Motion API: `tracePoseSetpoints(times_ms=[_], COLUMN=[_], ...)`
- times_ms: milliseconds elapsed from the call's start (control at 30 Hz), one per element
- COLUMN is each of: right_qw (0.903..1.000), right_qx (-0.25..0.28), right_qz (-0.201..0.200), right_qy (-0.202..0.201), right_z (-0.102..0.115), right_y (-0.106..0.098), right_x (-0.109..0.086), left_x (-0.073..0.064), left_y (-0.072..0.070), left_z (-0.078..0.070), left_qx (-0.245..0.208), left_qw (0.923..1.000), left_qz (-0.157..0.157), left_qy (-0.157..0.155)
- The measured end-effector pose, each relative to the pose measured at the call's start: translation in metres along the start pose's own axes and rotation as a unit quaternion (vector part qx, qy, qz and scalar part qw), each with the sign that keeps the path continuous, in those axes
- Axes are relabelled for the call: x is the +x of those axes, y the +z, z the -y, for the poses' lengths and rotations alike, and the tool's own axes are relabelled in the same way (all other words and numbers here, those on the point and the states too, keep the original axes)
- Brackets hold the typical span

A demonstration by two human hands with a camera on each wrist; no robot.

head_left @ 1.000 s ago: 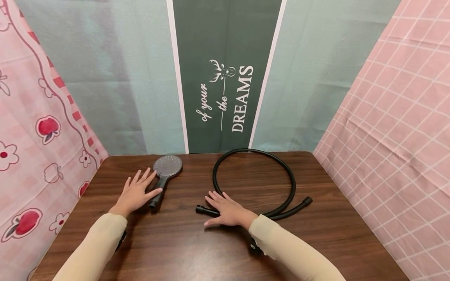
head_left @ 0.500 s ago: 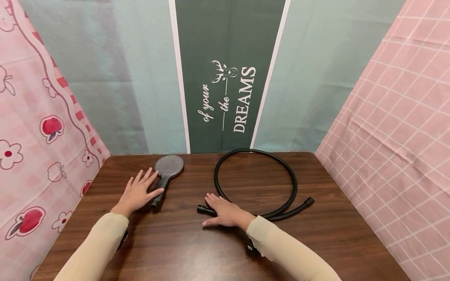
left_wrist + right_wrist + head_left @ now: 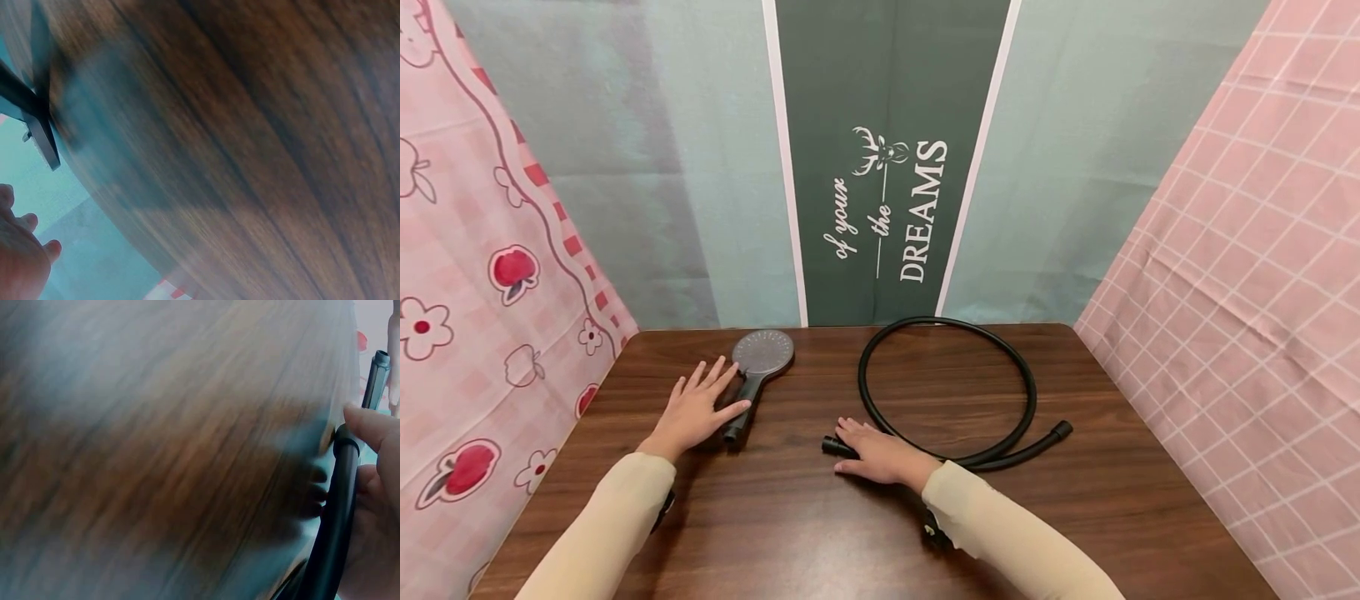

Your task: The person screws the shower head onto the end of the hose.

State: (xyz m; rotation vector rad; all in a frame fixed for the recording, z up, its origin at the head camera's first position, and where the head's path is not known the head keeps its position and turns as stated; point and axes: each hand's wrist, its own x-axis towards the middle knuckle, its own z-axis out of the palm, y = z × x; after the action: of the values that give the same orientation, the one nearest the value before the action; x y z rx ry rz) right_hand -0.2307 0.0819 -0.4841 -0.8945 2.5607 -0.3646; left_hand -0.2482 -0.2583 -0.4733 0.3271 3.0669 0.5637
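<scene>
A black handheld shower head (image 3: 763, 353) with a grey spray face lies on the table's left side, its handle pointing toward me. My left hand (image 3: 692, 417) is spread beside it, index fingertip and thumb right at the handle (image 3: 747, 398). Part of that hand (image 3: 22, 250) shows below the black handle (image 3: 22, 94) in the left wrist view. On the right lies a looped black shower hose (image 3: 1028, 375). Above its left end (image 3: 837, 447) my right hand (image 3: 883, 457) reaches with relaxed fingers. The right wrist view shows the hose (image 3: 337, 512) running along the palm, thumb near its end collar.
The dark wooden table (image 3: 775, 533) has its far edge against a grey-green backdrop (image 3: 715, 167) with printed words. Patterned pink cloths hang at the left (image 3: 467, 333) and right (image 3: 1247, 292). The hose's other end (image 3: 1062, 430) points right.
My right hand's fingers have drawn closer together and shifted slightly down toward the hose end. The left hand stays beside the shower head. The head view has shifted a little.
</scene>
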Motion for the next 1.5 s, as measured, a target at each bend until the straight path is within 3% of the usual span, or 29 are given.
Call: tracePoseSetpoints(times_ms=[367, 800, 1033, 1500], right_qw=[0.9996, 0.9941, 0.9932, 0.9834], right_qx=[0.006, -0.044, -0.031, -0.010], right_qz=[-0.029, -0.099, -0.112, -0.180], right_qy=[-0.001, 0.002, 0.006, 0.024], right_z=[0.002, 0.009, 0.010, 0.012], right_y=[0.009, 0.017, 0.021, 0.022], right_x=[0.005, 0.008, 0.010, 0.014], left_x=[0.000, 0.000, -0.001, 0.000], left_y=[0.002, 0.001, 0.004, 0.003], left_z=[0.001, 0.002, 0.004, 0.005], left_qx=[0.004, 0.008, 0.009, 0.012], left_qw=[1.0000, 1.0000, 0.9999, 0.9997], left_qz=[-0.002, -0.002, -0.007, -0.023], left_qy=[0.001, 0.000, -0.001, -0.004])
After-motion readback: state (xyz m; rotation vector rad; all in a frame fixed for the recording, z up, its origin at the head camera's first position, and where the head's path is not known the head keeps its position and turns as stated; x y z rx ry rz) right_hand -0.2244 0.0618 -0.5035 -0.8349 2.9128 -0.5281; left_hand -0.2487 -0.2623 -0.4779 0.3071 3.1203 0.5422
